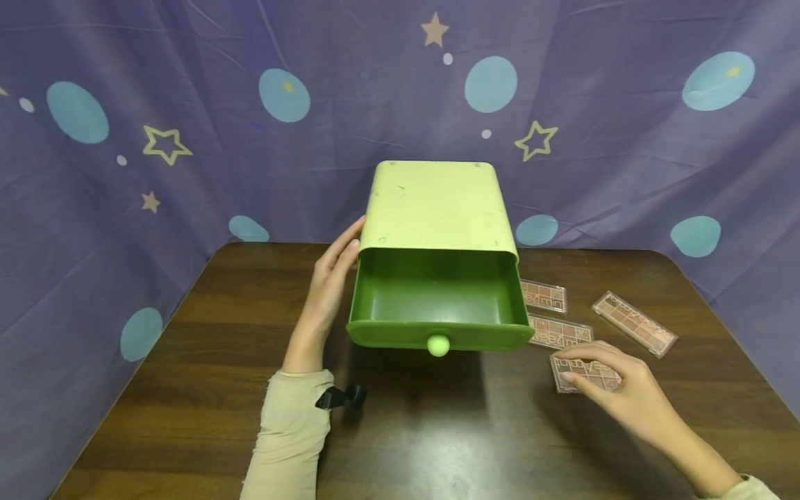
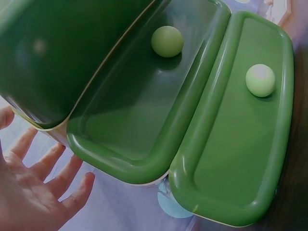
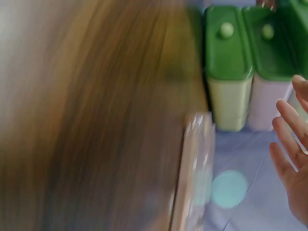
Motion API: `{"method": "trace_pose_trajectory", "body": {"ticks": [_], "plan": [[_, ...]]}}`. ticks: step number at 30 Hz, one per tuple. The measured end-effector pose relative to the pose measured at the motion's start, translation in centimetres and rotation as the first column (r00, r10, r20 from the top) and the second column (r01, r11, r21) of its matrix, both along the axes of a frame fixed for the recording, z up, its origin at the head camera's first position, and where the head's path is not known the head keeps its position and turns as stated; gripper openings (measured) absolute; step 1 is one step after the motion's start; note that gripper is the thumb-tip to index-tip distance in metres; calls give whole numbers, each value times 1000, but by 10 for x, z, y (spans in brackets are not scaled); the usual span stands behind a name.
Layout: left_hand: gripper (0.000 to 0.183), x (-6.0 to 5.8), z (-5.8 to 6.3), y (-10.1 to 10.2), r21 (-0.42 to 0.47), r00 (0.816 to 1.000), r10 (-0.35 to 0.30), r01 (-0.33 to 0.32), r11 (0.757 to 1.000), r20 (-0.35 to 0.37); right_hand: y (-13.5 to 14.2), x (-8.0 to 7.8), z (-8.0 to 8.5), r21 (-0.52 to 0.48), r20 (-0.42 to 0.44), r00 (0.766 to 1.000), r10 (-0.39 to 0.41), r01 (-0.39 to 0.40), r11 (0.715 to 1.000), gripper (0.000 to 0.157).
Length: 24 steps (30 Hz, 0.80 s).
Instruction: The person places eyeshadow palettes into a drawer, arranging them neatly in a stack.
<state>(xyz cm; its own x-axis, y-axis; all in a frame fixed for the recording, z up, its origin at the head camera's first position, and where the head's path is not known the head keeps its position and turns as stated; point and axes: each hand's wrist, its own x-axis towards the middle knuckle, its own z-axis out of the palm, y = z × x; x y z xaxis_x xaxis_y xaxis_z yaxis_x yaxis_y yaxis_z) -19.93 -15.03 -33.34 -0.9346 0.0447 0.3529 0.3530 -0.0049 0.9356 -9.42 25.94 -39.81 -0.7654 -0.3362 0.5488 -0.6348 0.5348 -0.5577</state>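
A light green drawer cabinet (image 1: 440,205) stands on the table, its top drawer (image 1: 434,295) pulled out, with nothing seen inside. My left hand (image 1: 328,281) rests its fingers along the cabinet's left side; in the left wrist view they look spread. Two lower drawer fronts (image 2: 231,130) with round knobs show there. Over a clear-lidded makeup palette (image 1: 596,378) at the right is my right hand (image 1: 631,392), thumb and fingers apart. The right wrist view has its fingers (image 3: 288,113) extended, away from the blurred palette edge (image 3: 195,168).
More palettes lie right of the cabinet: one partly behind it (image 1: 545,296), one by the drawer's corner (image 1: 559,331), one slanted farther right (image 1: 635,323). A purple patterned curtain (image 1: 400,90) hangs behind the dark wooden table (image 1: 219,389). A black strap (image 1: 340,398) is on the left wrist.
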Motion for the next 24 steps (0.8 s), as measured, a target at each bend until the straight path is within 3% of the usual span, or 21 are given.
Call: {"method": "trace_pose_trajectory", "body": {"ticks": [7,16,24], "plan": [[43,-1,-1,0,6,1000,2,-1,1000,-6,33,-15,-14,84,59,997,-43,38,996,52],[43,-1,0,0,1,1000,-3,3,1000,-9,62,-24,-26,214,63,998,-2,-12,977,56],[43,0,-1,0,-7,1000,-2,2,1000,0,75,-26,-35,294,103,995,-18,-14,956,61]]}}
